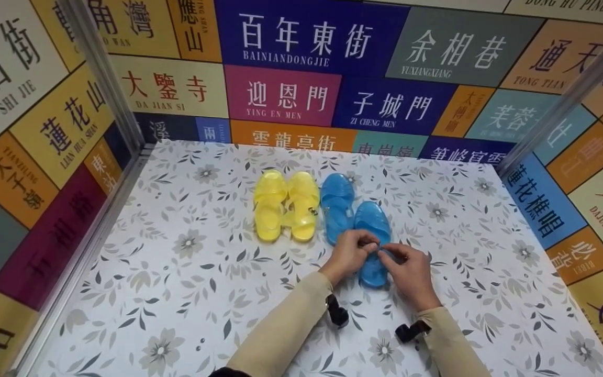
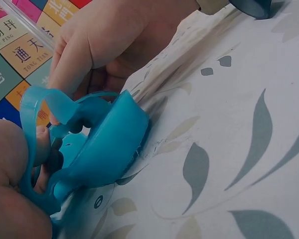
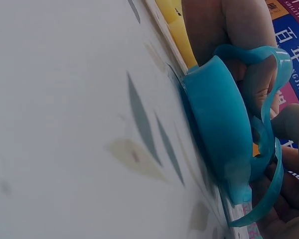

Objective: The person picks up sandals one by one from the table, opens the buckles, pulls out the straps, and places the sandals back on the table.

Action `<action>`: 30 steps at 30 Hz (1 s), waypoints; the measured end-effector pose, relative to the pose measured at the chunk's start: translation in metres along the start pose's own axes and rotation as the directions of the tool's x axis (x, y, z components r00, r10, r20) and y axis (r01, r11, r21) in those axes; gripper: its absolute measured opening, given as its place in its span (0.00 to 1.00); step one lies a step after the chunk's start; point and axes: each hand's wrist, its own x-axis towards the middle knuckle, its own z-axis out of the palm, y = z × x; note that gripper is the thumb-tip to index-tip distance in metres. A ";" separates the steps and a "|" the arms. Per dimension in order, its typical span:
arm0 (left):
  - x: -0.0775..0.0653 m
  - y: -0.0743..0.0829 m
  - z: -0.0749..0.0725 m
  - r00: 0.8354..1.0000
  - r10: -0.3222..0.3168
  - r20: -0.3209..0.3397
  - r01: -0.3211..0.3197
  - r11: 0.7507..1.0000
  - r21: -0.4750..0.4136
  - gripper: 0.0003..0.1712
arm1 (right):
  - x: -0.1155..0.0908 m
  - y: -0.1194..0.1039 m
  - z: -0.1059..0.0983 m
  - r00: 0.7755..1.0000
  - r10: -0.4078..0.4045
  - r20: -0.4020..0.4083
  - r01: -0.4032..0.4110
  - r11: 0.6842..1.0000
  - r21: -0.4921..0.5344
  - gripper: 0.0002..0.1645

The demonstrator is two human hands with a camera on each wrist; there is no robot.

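A blue jelly sandal [image 1: 372,272] lies on the patterned table with its toe pointing away from me. My left hand [image 1: 351,255] and my right hand [image 1: 411,271] meet over its middle, where both pinch the thin ankle strap [image 3: 283,64] between thumb and fingers. In the left wrist view the strap arches above the heel [image 2: 114,144], and the fingers reach through from either side. Most of the fastening spot is hidden behind the fingertips. The other blue sandal [image 1: 337,196] lies just left of it, set slightly farther back.
A pair of yellow sandals [image 1: 268,217] stands side by side to the left of the blue ones, with a small dark buckle [image 1: 313,211] on the right one's strap. Panels with street names [image 1: 291,94] wall in the floral tabletop [image 1: 186,293] at the back and both sides.
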 end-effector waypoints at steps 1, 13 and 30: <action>0.000 0.000 0.000 1.000 -0.002 0.003 0.002 1.000 -0.001 0.06 | 0.000 0.000 0.000 1.000 0.003 0.000 -0.003 1.000 0.004 0.08; 0.001 0.002 -0.001 0.995 -0.053 0.082 0.054 0.999 -0.007 0.07 | -0.001 0.000 -0.003 0.999 0.031 0.040 -0.031 0.999 0.011 0.11; -0.004 -0.002 0.002 0.998 -0.053 0.026 0.055 0.995 -0.086 0.06 | -0.002 -0.001 -0.007 0.999 0.034 0.033 -0.034 0.999 0.006 0.11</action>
